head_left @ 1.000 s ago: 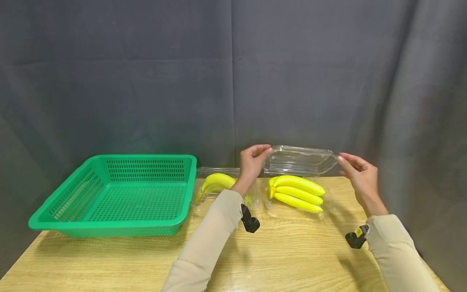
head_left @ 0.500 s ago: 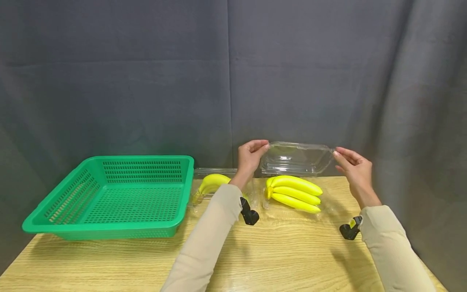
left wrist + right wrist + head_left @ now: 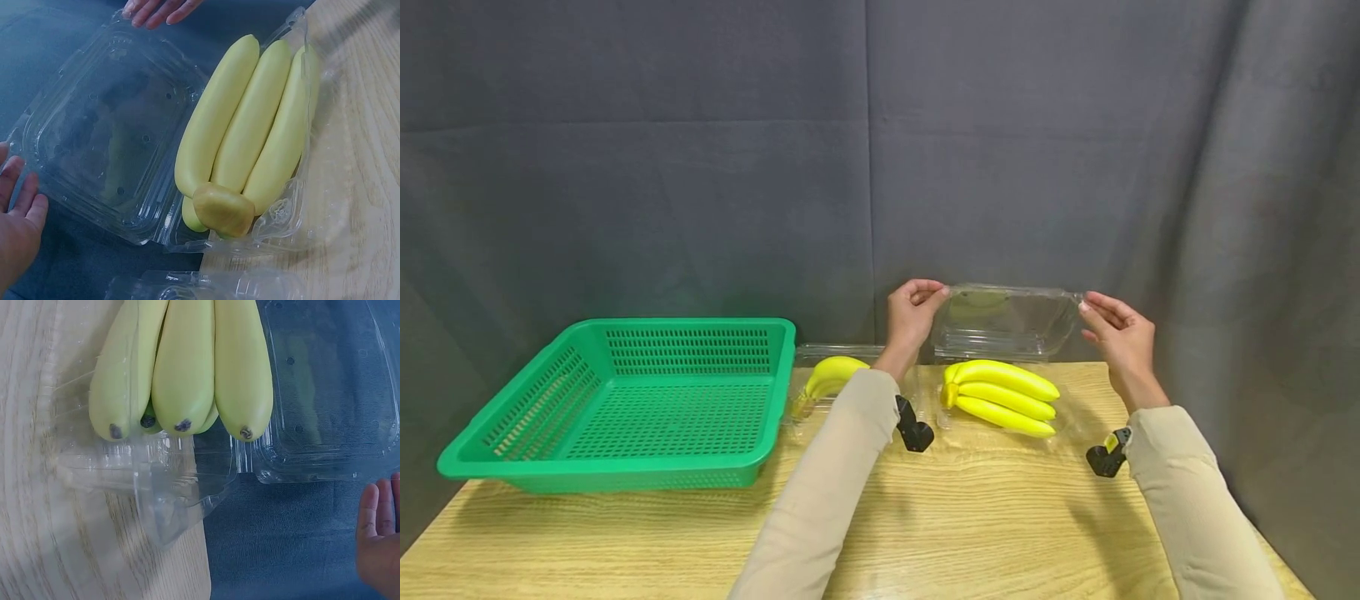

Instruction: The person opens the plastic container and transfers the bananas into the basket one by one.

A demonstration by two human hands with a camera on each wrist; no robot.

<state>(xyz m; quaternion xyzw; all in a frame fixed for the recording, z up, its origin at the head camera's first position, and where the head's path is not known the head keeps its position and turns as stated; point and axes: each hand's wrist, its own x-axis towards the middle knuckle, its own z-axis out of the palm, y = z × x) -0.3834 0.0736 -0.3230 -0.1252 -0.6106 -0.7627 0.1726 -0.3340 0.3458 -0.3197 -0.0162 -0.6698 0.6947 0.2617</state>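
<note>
So both hands are on the lid here. The left hand (image 3: 913, 315) pinches one upper corner of a clear, shallow plastic lid (image 3: 1007, 325) between thumb and fingertips, and the right hand (image 3: 1126, 337) has the opposite upper corner in the same kind of pinch. Thumbs sit close to the fingers on both sides, with the other fingers loosely bent.

The lid is tilted up behind its clear plastic base (image 3: 281, 217), the two joined along the back edge of the base. In that base lies a bunch of plump yellow bananas (image 3: 1003, 396), brownish stem end toward the left hand and dark tips toward the right. Three sit on top, and the right wrist view catches a bit more fruit tucked underneath.

Just left of it is a second clear plastic container (image 3: 842, 351) with another bunch of curved yellow bananas (image 3: 833, 377), partly hidden by the beige left sleeve (image 3: 823, 483). Further left there's a big rectangular green plastic basket (image 3: 625, 465) with slotted walls. Everything's on a pale wood-grain table (image 3: 985, 517), dark grey curtain (image 3: 737, 167) behind, and each wrist wears a small black camera (image 3: 913, 427)
</note>
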